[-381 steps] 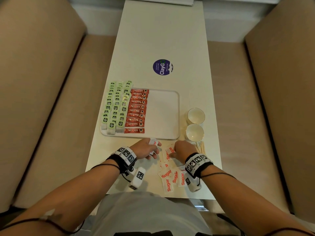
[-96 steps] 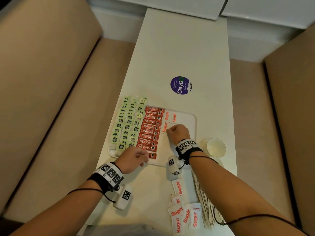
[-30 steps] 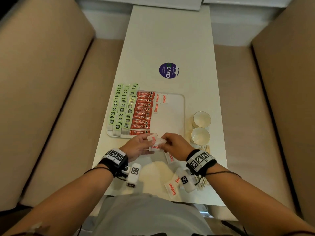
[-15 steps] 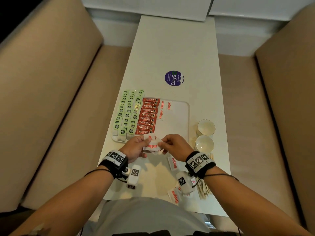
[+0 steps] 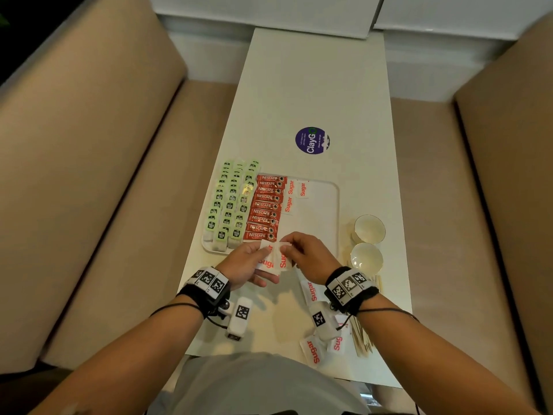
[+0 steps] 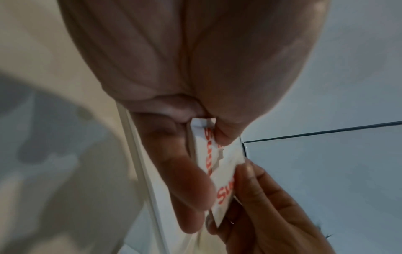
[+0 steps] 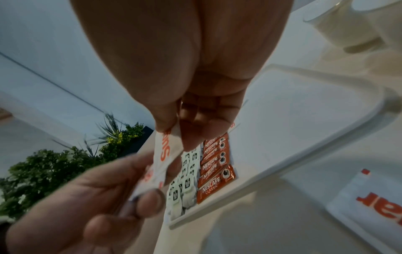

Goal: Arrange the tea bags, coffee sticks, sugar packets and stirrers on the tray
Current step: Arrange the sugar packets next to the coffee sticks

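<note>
Two hands, left (image 5: 244,266) and right (image 5: 311,254), pinch overlapping sugar packets (image 5: 273,259) above the tray (image 5: 335,205) edge; one could slip loose and drop.

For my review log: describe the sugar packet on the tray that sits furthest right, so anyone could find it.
Start at the white tray, then the red coffee sticks. Three sugar packets lie beside them; it is the far-corner packet, the only one not touching the sticks.

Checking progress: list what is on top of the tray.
On the tray: green tea bags, red coffee sticks, three sugar packets. Both hands cover its near edge; anything beneath them is hidden.
</note>
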A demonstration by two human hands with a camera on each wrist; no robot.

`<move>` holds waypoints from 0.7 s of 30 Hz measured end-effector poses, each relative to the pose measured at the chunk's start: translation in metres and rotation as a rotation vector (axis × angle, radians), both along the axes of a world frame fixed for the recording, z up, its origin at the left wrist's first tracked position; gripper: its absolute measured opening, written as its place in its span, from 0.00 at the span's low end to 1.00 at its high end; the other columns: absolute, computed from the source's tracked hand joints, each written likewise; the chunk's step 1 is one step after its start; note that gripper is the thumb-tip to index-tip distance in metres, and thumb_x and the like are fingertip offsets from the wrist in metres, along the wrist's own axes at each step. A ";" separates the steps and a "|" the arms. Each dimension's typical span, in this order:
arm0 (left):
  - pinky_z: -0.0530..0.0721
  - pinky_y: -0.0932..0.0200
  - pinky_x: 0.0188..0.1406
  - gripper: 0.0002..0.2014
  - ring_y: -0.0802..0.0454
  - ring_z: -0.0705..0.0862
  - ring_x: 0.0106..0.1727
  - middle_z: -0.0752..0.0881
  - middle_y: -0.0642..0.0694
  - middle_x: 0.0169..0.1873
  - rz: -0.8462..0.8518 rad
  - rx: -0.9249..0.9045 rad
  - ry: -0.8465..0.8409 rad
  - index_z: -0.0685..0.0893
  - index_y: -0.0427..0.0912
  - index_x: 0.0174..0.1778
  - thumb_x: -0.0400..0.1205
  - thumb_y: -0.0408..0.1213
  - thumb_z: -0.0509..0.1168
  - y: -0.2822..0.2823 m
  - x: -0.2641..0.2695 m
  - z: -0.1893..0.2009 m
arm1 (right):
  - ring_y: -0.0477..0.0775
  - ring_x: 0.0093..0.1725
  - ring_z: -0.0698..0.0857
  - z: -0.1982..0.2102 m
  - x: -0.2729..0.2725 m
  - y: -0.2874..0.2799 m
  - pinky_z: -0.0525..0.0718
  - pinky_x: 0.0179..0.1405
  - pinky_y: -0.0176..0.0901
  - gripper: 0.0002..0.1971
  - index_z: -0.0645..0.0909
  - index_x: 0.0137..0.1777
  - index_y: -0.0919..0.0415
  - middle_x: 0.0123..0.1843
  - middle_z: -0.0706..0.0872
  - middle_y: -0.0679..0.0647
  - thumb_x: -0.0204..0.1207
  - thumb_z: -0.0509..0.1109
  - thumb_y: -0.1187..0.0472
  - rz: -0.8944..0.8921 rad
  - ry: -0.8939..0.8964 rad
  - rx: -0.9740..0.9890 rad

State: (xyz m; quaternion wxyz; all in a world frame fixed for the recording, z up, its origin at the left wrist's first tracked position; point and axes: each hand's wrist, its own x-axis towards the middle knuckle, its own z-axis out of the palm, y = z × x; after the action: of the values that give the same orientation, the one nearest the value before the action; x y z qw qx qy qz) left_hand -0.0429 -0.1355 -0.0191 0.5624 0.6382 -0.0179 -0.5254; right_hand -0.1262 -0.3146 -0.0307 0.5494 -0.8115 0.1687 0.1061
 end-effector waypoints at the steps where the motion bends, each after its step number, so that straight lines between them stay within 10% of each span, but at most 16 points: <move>1: 0.84 0.61 0.22 0.12 0.36 0.92 0.42 0.92 0.35 0.51 -0.009 -0.012 0.000 0.81 0.44 0.67 0.91 0.42 0.58 -0.001 0.000 0.001 | 0.42 0.37 0.86 -0.003 0.001 0.002 0.85 0.39 0.38 0.07 0.85 0.57 0.54 0.44 0.90 0.47 0.87 0.67 0.55 0.000 0.001 -0.019; 21: 0.86 0.59 0.29 0.13 0.44 0.92 0.42 0.92 0.42 0.53 -0.007 0.041 -0.121 0.82 0.45 0.65 0.86 0.30 0.66 -0.010 0.021 -0.014 | 0.42 0.34 0.86 -0.018 0.004 -0.006 0.83 0.38 0.39 0.12 0.85 0.49 0.62 0.37 0.88 0.49 0.86 0.69 0.53 -0.135 0.100 0.076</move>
State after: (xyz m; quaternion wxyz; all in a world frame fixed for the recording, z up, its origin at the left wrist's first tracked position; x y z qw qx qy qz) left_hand -0.0222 -0.1453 -0.0335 0.5454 0.6800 -0.0434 -0.4882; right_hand -0.1221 -0.3203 -0.0489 0.5766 -0.7704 0.2462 0.1157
